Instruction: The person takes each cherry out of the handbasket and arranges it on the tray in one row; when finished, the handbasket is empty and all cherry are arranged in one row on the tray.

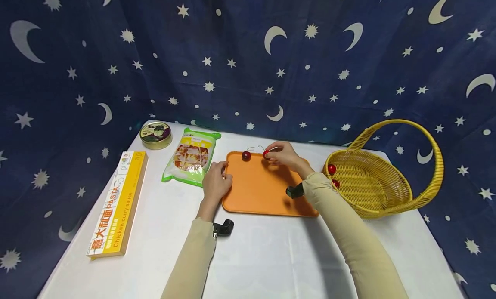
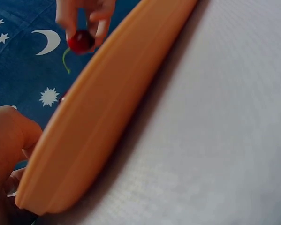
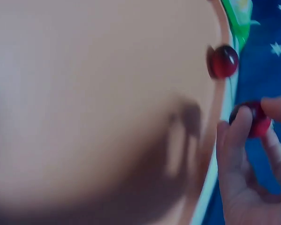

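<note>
An orange tray (image 1: 259, 191) lies in the middle of the white table. My left hand (image 1: 216, 182) grips the tray's left edge (image 2: 84, 154), thumb over the rim. At the tray's far edge my right hand (image 1: 282, 155) pinches a red cherry (image 1: 265, 154) by fingertips, seen close in the right wrist view (image 3: 253, 119) and from the left wrist view (image 2: 80, 41). A second, darker cherry (image 1: 246, 155) with a stem sits on the tray's far rim (image 3: 223, 61).
A yellow wicker basket (image 1: 383, 183) with two red cherries (image 1: 331, 168) stands at the right. A green snack bag (image 1: 191, 157), a round tin (image 1: 156, 134) and a long yellow pasta box (image 1: 118, 202) lie at the left. Star-patterned blue cloth surrounds the table.
</note>
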